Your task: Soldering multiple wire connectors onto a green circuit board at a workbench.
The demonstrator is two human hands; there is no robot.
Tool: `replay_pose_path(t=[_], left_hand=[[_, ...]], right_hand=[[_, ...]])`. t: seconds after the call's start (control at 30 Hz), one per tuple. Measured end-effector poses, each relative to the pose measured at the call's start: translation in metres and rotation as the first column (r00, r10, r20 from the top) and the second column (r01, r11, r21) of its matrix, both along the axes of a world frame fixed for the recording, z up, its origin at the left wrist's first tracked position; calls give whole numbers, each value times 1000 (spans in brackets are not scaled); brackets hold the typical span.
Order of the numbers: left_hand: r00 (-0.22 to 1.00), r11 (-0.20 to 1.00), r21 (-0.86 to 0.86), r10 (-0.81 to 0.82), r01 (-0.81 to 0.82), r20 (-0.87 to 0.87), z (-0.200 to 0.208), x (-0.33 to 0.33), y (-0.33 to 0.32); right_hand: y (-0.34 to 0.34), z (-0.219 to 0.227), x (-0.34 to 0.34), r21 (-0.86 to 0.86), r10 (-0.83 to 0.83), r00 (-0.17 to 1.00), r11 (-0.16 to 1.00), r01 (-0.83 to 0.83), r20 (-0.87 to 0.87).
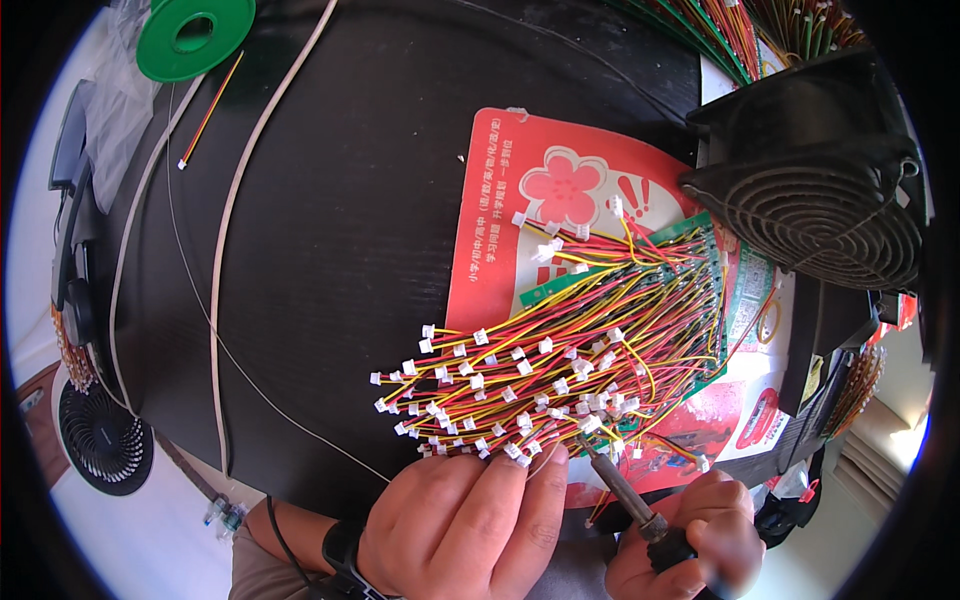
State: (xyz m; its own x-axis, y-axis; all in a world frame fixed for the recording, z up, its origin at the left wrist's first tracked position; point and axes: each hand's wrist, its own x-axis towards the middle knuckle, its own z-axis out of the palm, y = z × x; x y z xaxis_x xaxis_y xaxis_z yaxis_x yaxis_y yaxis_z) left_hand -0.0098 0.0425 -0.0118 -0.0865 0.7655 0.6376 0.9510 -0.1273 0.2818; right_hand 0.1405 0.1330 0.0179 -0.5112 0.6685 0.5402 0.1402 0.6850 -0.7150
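Observation:
My right hand (pixel 690 530) is closed round the dark handle of a soldering iron (pixel 622 488). The iron's tip reaches up-left to the near end of a green circuit board strip, among white connectors. My left hand (pixel 460 525) has its fingers pinched together just left of the tip. A thin solder wire (pixel 300 425) runs into it, and a short end shows past the fingertips. Dense rows of red, yellow and black leads (pixel 600 320) with white plugs fan leftward from the green circuit boards (pixel 560 285). The exact contact point is hidden by plugs.
A red printed sheet (pixel 485 200) lies under the boards on the black table (pixel 330 250). At the right stands a black fan (pixel 850 210). Far left are a green spool (pixel 160 60), a loose lead (pixel 212 108) and a pale cable (pixel 228 210). More lead bundles (pixel 705 35) lie at the back right.

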Motion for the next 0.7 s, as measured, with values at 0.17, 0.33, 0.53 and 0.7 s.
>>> replay_pose_path(t=[0.17,0.33,0.53,0.7], left_hand=[[1000,1000,-13,7,-8,-22,-3,1,-2],[981,929,-346,171,-129,95,21,17,-11],[999,999,-34,30,-30,-15,1,2,-1],[999,999,-9,49,-49,-25,0,4,0]], right_hand=[[2,-1,1,7,36,999,999,-36,-2],[0,-1,-4,70,40,999,997,-38,-25],[3,-5,-5,93,11,1000,996,-9,-22],[3,-9,0,100,41,989,995,-27,-143]])
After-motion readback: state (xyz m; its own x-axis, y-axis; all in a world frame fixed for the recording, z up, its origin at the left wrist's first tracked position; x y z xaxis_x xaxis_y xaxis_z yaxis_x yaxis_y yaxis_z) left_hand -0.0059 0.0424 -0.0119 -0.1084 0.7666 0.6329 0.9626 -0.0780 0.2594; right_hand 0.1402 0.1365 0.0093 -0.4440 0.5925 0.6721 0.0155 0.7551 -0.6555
